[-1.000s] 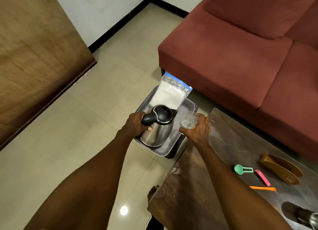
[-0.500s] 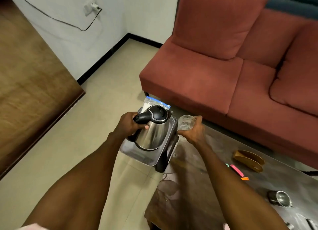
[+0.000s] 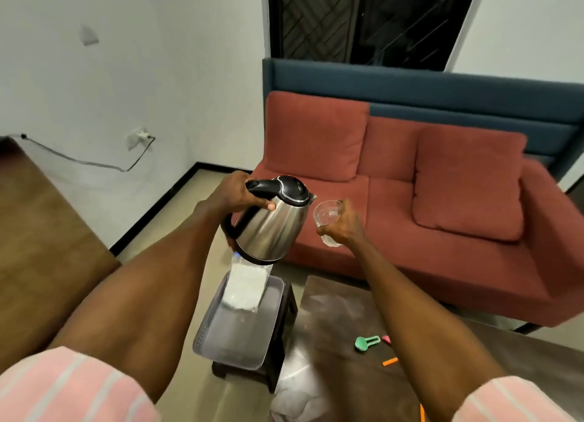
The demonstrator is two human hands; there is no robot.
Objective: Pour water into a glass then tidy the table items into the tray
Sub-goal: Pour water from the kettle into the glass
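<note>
Tilted steel kettle [image 3: 271, 229], spout beside clear glass [image 3: 328, 214]

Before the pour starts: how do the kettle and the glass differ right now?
The kettle is steel, opaque, black-lidded and large; the glass is clear, open-topped and small. The left hand grips the kettle's handle; the right hand wraps the glass's body. Both are held up, tilted, close together.

You wear a short-sleeved top in pale pink with wide, whitish vertical stripes. Its left sleeve [image 3: 69, 387] shows at seven o'clock and its right sleeve [image 3: 518, 401] at five o'clock. Both forearms are bare, with no watch or rings visible.
</note>
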